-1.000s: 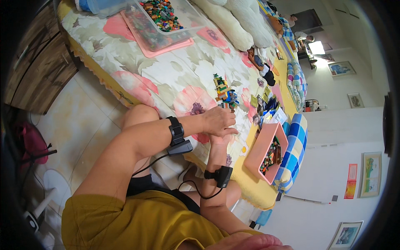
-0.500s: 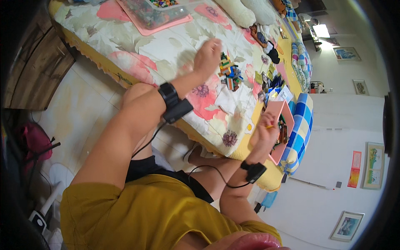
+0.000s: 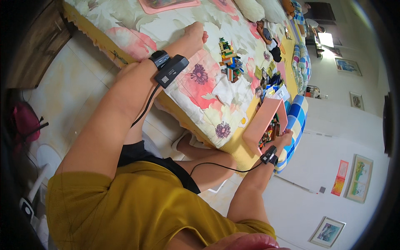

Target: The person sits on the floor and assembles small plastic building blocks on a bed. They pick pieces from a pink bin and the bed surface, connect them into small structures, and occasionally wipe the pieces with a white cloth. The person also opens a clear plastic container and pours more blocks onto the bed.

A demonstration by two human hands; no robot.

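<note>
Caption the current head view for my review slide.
Left hand near a toy-brick build on a floral bedspread, right hand at a pink bin of loose bricks.

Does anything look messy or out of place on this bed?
Mainly the jumbled pile of papers beside the pink bin: its pieces overlap at mixed angles. I see no clear spill or damage.

Flowered bed point(image 3: 146, 25), brick build point(image 3: 229, 60), pink bin point(image 3: 261, 121), perhaps a doll point(image 3: 263, 32)

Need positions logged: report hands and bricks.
Left hand over pink-flowered white bedspread. Right hand at pink rectangular plastic bin. Multicoloured plastic brick build between them. Nothing visibly blocking.
</note>
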